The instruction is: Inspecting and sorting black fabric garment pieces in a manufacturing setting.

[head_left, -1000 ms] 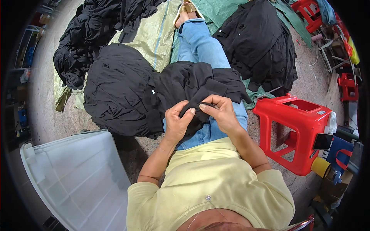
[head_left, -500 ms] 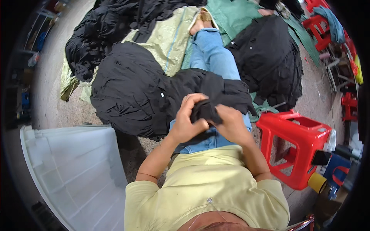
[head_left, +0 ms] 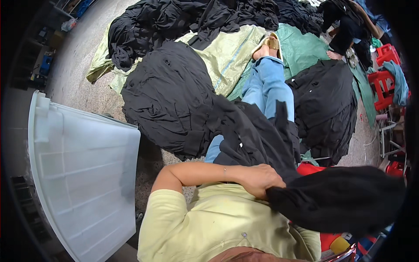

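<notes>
My left hand [head_left: 262, 180] reaches across my waist, its fingers closed on the edge of a black garment [head_left: 336, 198]. That garment spreads out to the right, blurred by motion, covering my right forearm and the stool there. My right hand is hidden, seemingly behind this cloth. More black cloth [head_left: 255, 135], with a small white tag, lies over my jeans-clad legs [head_left: 265, 85]. I cannot tell whether it is one piece with the garment in my left hand.
A large heap of black garments [head_left: 168, 96] lies left of my legs, and another heap [head_left: 327, 109] lies to their right. A whitish plastic bin [head_left: 87, 174] stands at my left. Woven sheets [head_left: 233, 54] cover the floor ahead. A person [head_left: 349, 26] sits at the far right near red stools [head_left: 384, 89].
Both hands were bunching black cloth over my lap. My left hand has moved right and closer to my body, the garment has swung out to the right, and my right hand has gone from sight.
</notes>
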Action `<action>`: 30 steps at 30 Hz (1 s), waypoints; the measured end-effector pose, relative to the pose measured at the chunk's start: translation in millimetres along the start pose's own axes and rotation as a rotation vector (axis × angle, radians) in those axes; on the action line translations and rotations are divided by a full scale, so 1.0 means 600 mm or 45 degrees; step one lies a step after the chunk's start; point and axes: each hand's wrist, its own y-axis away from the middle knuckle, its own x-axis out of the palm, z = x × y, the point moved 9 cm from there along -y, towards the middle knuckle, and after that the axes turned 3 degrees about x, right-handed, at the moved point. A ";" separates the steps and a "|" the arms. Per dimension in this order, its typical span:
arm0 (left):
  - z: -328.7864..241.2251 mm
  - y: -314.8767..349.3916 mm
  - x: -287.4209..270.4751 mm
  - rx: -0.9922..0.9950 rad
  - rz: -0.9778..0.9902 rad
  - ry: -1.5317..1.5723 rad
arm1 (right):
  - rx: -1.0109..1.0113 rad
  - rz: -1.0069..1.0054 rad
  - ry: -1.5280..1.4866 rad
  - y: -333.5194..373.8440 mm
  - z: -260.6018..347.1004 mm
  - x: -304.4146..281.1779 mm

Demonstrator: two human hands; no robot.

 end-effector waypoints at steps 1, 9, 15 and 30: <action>-0.009 -0.006 -0.004 0.062 0.079 0.005 | 0.031 -0.029 0.105 -0.040 -0.049 0.000; -0.250 0.612 -0.785 -0.423 -2.031 -1.495 | 0.243 -0.222 0.762 -0.192 -0.109 -0.284; -0.370 0.782 -0.811 -0.928 -2.252 -2.221 | 0.417 -0.129 1.212 -0.141 -0.183 -0.175; 0.233 0.286 -0.196 -0.647 -1.518 -0.022 | 2.082 -1.116 1.494 0.803 0.120 -0.156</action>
